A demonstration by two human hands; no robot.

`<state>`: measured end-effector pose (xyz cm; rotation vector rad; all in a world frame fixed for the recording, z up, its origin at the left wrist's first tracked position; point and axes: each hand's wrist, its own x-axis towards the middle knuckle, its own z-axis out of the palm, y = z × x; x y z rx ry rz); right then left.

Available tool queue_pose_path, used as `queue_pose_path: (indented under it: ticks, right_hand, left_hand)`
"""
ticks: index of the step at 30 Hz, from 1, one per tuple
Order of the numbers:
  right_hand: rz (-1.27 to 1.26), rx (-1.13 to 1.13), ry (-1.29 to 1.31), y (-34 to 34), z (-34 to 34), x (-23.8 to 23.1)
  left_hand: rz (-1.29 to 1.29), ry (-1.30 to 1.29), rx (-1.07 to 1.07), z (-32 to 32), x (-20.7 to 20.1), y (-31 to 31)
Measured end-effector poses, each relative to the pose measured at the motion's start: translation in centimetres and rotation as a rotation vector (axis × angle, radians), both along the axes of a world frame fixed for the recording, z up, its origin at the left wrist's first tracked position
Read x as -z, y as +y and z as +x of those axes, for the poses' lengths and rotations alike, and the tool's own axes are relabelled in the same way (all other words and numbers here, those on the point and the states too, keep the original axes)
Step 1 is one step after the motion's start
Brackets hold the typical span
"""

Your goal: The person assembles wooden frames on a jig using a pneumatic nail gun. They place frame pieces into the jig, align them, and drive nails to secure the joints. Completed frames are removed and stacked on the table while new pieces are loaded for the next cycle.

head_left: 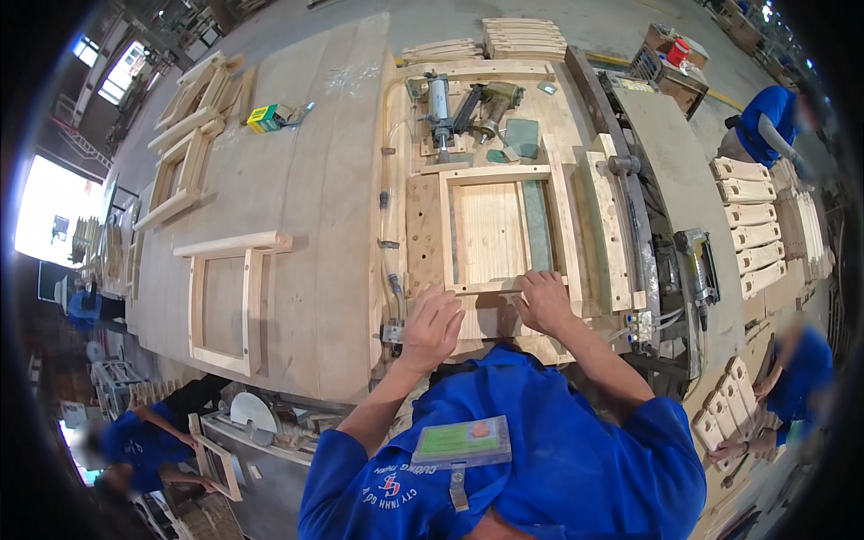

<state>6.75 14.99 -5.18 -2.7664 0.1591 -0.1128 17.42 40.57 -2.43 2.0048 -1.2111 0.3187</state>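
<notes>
A pale wooden frame [498, 173] lies in a wooden jig on the bench in front of me. Over its near right corner my right hand [545, 304] is curled, with the fingers on the near rail and the thumb on my side of it. My left hand [432, 329] is at the near left corner, fingers stretched out and nothing visible in them. Whether its fingertips touch the frame, I cannot tell. Left of the frame is a drilled wooden block [424, 225]. Beyond the frame lie a pneumatic cylinder [439, 112] and a nail gun [493, 112].
Another wooden frame [254, 310] rests on the left tabletop, with stacked frames [184, 166] farther back. A green and yellow box [267, 118] lies there too. Right of the jig are a metal clamp bar [643, 229] and another air tool [698, 270]. Co-workers in blue stand on both sides.
</notes>
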Motion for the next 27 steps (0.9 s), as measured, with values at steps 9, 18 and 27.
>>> queue_pose_path:
  ticks: [9,18,27]
  right_hand:
    - [0.082,0.338,-0.134,-1.9,-9.0,-4.3]
    - [-0.072,0.805,-0.192,-7.9,-22.2,-2.3]
    - [-0.115,0.737,-0.219,-11.8,-14.1,-4.5]
  left_hand:
    - [-0.040,0.211,0.076,1.6,1.9,-10.8]
    - [0.308,0.399,-0.015,2.3,6.2,-15.2]
    - [0.392,0.455,-0.061,2.9,6.1,-15.3]
